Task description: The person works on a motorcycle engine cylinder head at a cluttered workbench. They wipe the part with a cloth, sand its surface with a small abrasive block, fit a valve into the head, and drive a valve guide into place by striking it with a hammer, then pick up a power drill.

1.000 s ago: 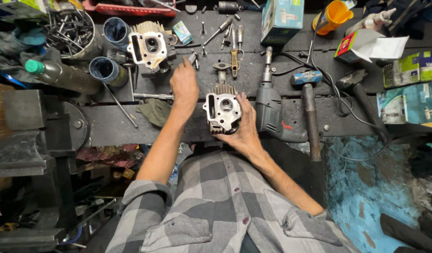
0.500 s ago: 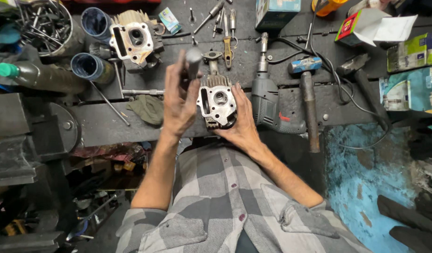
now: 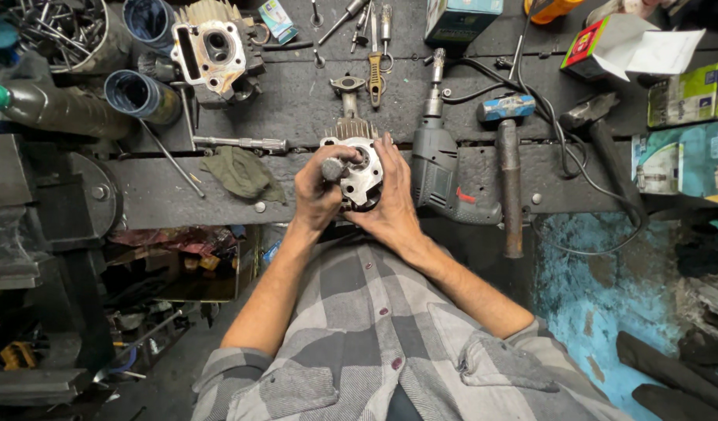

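The person wears a soft checked shirt (image 3: 390, 335) with big squares in light grey, dark grey and white. Small dark red round buttons (image 3: 384, 311) run down the middle of it. A chest pocket (image 3: 503, 362) with a flap is sewn on the right side, and another pocket (image 3: 285, 390) sits on the left. Both sleeves are rolled up, the left sleeve (image 3: 222, 370) to just above the elbow, so both forearms are bare. The left hand (image 3: 318, 191) and the right hand (image 3: 394, 210) have no gloves, rings or watch.
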### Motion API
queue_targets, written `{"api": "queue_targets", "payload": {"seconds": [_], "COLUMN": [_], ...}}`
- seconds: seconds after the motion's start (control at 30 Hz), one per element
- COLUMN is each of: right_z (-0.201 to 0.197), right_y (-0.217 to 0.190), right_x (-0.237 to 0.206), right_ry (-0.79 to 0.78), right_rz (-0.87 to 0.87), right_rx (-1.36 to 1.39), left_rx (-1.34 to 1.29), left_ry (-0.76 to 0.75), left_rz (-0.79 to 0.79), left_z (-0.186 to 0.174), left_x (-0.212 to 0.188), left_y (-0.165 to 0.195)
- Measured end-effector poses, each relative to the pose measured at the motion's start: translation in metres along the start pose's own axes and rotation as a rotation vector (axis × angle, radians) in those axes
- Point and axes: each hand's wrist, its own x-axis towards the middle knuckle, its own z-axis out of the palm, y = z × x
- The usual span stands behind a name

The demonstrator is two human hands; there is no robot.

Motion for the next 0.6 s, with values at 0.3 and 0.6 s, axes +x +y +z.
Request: {"api": "queue_targets", "payload": {"seconds": [0.3, 0.6], "right_z": [-0.02, -0.152], "right_y": [0.01, 0.136], "right_x": [0.005, 0.005], "right_ry": [-0.096, 0.074], "right_rz": [-0.087, 0.309], "right_rx": [0.143, -0.558], "left_rx": [0.278, 0.453], "left_ry": [-0.051, -0.039], "left_rz": [0.032, 0.029], "left_z": [0.004, 0.01], "left_x": [0.01, 0.017], "left_y": [0.0, -0.003]}}
